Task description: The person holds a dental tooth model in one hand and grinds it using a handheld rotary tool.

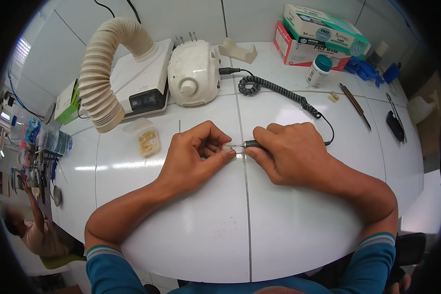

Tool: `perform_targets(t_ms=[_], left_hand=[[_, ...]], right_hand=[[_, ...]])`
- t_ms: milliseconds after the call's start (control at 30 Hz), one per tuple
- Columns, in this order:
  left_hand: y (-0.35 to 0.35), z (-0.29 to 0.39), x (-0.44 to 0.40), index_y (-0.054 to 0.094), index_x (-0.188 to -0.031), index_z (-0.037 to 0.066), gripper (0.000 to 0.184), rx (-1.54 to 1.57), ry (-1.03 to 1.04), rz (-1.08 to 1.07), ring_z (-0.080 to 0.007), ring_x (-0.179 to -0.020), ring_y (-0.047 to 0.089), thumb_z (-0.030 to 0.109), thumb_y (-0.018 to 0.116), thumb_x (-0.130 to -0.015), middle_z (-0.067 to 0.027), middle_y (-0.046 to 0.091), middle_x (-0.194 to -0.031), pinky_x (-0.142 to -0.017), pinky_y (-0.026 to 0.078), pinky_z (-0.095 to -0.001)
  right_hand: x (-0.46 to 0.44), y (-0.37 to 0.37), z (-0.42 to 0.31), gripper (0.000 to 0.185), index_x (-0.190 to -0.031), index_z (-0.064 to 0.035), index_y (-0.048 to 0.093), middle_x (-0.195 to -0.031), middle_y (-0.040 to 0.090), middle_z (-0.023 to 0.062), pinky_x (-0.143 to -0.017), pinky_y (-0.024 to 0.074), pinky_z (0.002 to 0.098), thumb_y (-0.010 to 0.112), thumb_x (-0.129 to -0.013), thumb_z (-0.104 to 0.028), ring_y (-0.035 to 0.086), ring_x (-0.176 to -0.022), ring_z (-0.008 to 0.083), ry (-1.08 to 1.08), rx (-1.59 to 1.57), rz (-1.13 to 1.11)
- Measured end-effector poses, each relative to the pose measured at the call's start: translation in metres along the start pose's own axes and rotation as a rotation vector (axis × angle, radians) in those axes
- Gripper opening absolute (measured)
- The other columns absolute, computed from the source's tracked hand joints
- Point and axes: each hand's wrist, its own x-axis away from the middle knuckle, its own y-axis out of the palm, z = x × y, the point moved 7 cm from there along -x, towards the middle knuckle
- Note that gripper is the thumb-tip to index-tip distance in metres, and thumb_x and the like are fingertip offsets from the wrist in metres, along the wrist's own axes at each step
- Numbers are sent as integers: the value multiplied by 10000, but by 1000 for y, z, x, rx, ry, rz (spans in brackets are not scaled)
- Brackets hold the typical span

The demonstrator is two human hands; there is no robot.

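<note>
- Desk: smooth, glossy tile.
- Hose: ribbed plastic, matt.
- Control unit: smooth plastic, slight sheen.
- Handpiece: shiny metal shank; grip, partly hidden, probably plastic.
- Boxes: printed cardboard.
- Sleeves: matt cloth.

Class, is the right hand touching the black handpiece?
Touching: the head view shows the right hand closed around the black handpiece, whose front end pokes out past the grip.

Box left of handpiece, control unit behind both
</note>
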Motion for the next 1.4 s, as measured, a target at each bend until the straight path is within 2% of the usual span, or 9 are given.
perform_targets(t_ms=[167,267,367,667,867,967,1400], left_hand=[[2,-2,-1,662,-1280,-32,233,149,28,0,-154,-1152,772,3,742,-1064,-131,795,-1207,-884,615,-269],[2,0,0,658,-1291,-13,223,166,-63,-31,-151,-1137,773,8,726,-1080,-130,794,-1257,-868,615,-270],[2,-2,-2,633,-1314,5,237,163,-59,-42,-154,-1153,774,17,714,-1091,-130,792,-1309,-857,617,-274],[2,-3,-2,610,-1295,23,223,181,-65,-39,-155,-1188,776,25,711,-1095,-133,788,-1331,-832,615,-264],[2,-6,-2,641,-1264,23,199,161,-72,-39,-159,-1177,784,18,725,-1084,-95,785,-1275,-817,623,-266],[2,-4,-2,696,-1252,-10,170,197,-32,1,-114,-1016,783,1,712,-1084,-82,802,-1122,-793,621,-260],[1,-5,-4,687,-1226,-26,166,172,-23,-11,-122,-982,775,-4,739,-1070,-93,797,-1079,-816,630,-271]], right_hand=[[-1,2,4,391,-1022,-58,728,-821,752,157,-587,560,496,643,-1105,-431,740,-662,373,39,-27,-16],[-2,1,4,395,-1018,-57,725,-812,748,158,-584,556,503,639,-1108,-432,738,-659,376,53,-32,-28],[-3,0,4,401,-1013,-56,723,-804,744,159,-579,553,505,636,-1112,-435,733,-648,375,51,-25,-22],[-2,1,4,410,-1006,-53,723,-782,734,159,-554,543,498,637,-1119,-438,726,-625,367,49,-27,-3],[-2,2,4,420,-998,-54,720,-775,733,154,-550,542,495,633,-1122,-446,725,-621,365,51,-31,-4],[-3,2,5,421,-993,-56,718,-774,733,154,-549,541,494,632,-1122,-447,725,-619,362,49,-26,-8],[0,3,4,409,-985,-56,716,-795,738,162,-561,546,500,648,-1113,-438,732,-639,375,31,-21,26]])
